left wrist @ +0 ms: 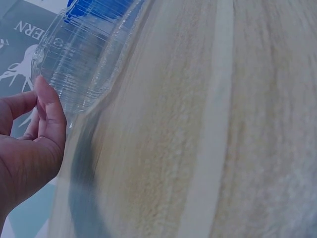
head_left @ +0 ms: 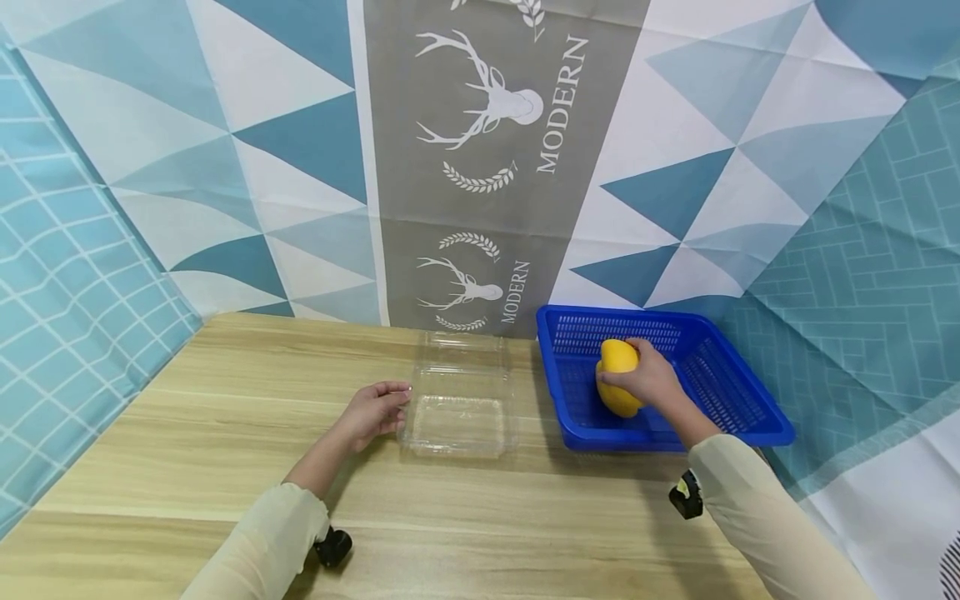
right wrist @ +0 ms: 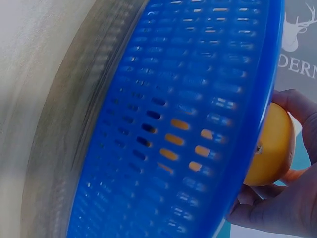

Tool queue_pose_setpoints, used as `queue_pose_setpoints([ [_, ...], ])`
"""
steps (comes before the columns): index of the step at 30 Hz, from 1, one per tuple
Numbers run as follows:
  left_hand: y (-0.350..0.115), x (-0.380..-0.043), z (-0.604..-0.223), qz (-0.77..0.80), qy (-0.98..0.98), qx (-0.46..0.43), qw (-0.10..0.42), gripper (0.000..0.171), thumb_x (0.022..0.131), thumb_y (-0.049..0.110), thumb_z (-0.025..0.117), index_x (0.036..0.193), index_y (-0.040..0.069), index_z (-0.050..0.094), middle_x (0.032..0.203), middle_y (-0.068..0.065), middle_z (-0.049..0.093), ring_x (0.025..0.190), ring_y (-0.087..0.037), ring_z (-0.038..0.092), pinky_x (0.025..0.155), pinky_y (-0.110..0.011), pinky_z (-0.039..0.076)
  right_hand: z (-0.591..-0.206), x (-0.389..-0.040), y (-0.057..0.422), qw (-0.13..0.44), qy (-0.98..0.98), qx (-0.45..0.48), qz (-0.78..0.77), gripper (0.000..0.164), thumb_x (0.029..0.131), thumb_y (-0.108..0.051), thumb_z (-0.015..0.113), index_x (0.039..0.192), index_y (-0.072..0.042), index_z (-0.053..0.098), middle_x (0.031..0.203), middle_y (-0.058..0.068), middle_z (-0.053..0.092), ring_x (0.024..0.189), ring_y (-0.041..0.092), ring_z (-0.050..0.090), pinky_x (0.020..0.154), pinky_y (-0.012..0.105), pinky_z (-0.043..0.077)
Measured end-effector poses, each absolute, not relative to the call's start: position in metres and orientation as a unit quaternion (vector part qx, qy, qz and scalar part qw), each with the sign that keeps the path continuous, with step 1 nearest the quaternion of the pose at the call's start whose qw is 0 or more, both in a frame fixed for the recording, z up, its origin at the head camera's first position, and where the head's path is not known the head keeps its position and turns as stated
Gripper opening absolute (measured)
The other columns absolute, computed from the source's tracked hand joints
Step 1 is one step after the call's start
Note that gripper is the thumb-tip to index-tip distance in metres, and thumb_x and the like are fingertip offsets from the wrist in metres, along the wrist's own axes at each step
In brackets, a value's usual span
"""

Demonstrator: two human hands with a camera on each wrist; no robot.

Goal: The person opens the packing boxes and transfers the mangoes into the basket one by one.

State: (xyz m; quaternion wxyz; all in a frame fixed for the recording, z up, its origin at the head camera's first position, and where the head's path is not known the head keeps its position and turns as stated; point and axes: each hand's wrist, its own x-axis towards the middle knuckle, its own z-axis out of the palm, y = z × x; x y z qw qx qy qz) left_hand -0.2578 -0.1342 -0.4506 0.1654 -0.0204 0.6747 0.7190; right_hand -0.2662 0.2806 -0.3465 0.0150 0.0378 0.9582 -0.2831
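Observation:
My right hand [head_left: 647,375] grips a yellow mango [head_left: 619,357] inside the blue plastic basket [head_left: 551,367], thumb on the near side and fingers over the far side. Directly below it, a second yellow mango [head_left: 621,402] lies in the basket. In the right wrist view the held mango [right wrist: 271,148] shows its stem end above the rim, and yellow shows through the slots. On the left, my left hand [head_left: 372,412] pinches the left edge of a clear plastic clamshell box [head_left: 459,425], which lies opened out on the table. Its fingertips [left wrist: 43,84] overlap the box's edge in the left wrist view.
The wood-grain table [head_left: 247,433] runs back to a patterned cloth wall [head_left: 300,167]. Tiled-print cloth [head_left: 60,250] hangs on the left, another [head_left: 885,275] on the right beside the basket. The box stands left of the basket with a narrow gap between.

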Motion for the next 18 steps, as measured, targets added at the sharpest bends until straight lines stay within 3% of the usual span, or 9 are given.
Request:
queue_pose_setpoints([
  [18,-0.134,-0.258,-0.451,0.717,0.676,-0.022,0.166,0.044,0.096,0.014,0.051,0.131,-0.008,0.038,0.090,-0.001,0.051,0.067,-0.006,0.052,0.060,-0.017,0.051,-0.354,-0.267,0.299,0.021,0.958,0.068,-0.277,0.090,0.081,-0.040,0.067,0.144,0.004,0.021,0.128,0.033,0.040,0.106,0.043,0.049,0.078,0.046,0.054],
])
